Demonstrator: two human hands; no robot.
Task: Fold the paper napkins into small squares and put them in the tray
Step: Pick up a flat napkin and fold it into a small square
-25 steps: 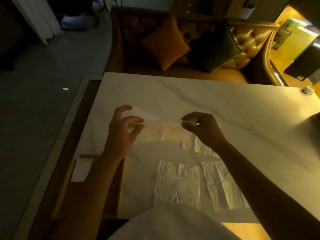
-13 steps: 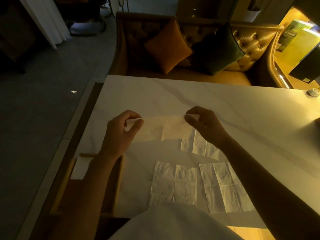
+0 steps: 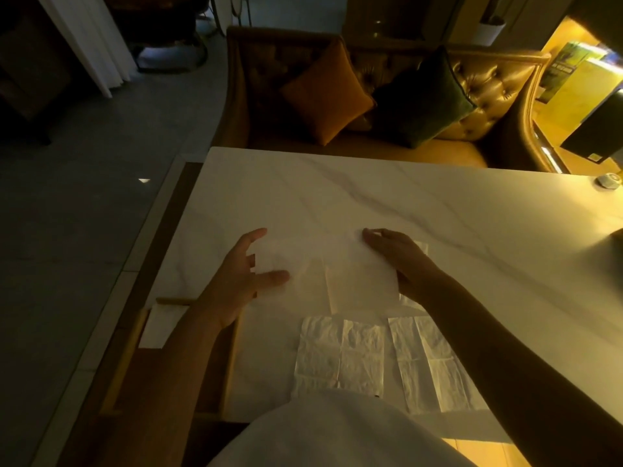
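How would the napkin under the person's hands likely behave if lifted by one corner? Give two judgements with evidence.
Probably floppy: the napkin looks thin and lies flat against the table under the left hand and right hand. Likely holds creases well: the spare napkin nearby shows sharp fold lines.

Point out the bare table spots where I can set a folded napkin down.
Bare: the table strip between the pressed napkin and the sofa, and the stretch right of the right hand. Crowded: the near edge, where two flat napkins lie.

Dim room: tufted golden sofa point(image 3: 478, 96) behind marble table point(image 3: 371, 197), grey floor point(image 3: 84, 197).
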